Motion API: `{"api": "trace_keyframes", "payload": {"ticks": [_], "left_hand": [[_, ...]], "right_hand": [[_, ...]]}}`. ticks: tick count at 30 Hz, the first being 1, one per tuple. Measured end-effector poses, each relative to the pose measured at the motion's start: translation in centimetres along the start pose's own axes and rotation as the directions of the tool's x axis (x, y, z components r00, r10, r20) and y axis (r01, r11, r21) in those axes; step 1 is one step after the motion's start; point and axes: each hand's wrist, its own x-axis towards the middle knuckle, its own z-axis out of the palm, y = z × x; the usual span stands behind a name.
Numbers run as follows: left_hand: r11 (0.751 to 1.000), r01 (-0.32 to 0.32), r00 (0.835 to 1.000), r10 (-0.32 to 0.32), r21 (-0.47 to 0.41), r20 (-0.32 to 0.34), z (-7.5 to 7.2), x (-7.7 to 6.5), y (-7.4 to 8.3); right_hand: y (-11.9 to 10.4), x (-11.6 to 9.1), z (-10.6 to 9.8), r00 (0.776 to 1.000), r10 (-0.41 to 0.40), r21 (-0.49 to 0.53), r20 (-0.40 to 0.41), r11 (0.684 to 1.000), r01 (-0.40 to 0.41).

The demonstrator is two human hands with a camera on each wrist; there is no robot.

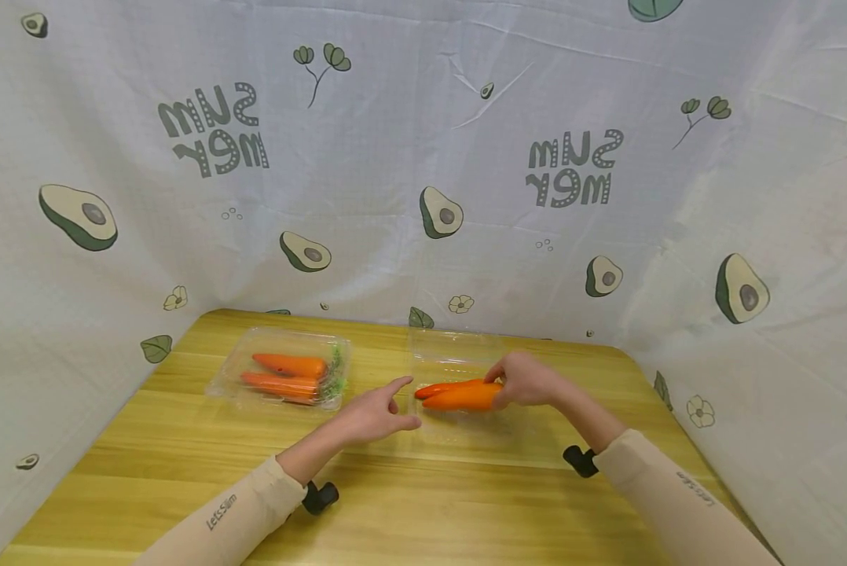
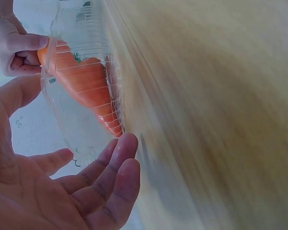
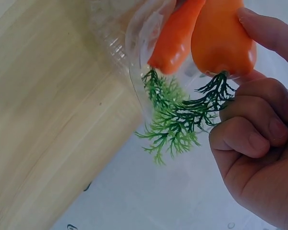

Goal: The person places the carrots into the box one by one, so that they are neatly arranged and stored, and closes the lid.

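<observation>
My right hand (image 1: 529, 380) pinches an orange carrot (image 1: 466, 398) by its thick end, thumb and forefinger on either side. The carrot lies over an open clear plastic box (image 1: 441, 431), its tip pointing left. A second carrot (image 3: 175, 43) rests in the box beside it. Green feathery leaves (image 3: 175, 120) hang from the thick ends in the right wrist view. At the left end of the box, my left hand (image 1: 375, 413) holds nothing, its thumb and forefinger spread apart. In the left wrist view its fingertips (image 2: 128, 143) are close to the carrot tip, outside the box wall.
Another clear plastic box (image 1: 243, 339), with its lid over it, stands at the left with carrots (image 1: 282, 384) and green leaves inside. The raised lid (image 1: 455, 343) of the open box leans toward the back. A printed white curtain (image 1: 381, 157) borders the wooden table (image 1: 423, 503).
</observation>
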Motion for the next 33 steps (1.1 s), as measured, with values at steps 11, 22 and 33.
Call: {"api": "trace_keyframes", "payload": {"ticks": [11,22,33], "left_hand": [[1.0,0.001,1.0,-0.001,0.018,-0.004,0.1,0.1,0.1],[1.0,0.01,1.0,-0.01,0.019,-0.007,0.0,0.0,0.2],[1.0,-0.004,1.0,0.004,0.014,-0.005,0.1,-0.1,0.1]], "right_hand": [[-0.2,0.7,1.0,1.0,-0.01,-0.012,0.016,1.0,0.01],[-0.5,0.7,2.3,0.999,0.031,-0.082,0.015,0.996,-0.03],[-1.0,0.5,3.3,0.999,0.051,-0.209,0.012,0.977,-0.048]]}}
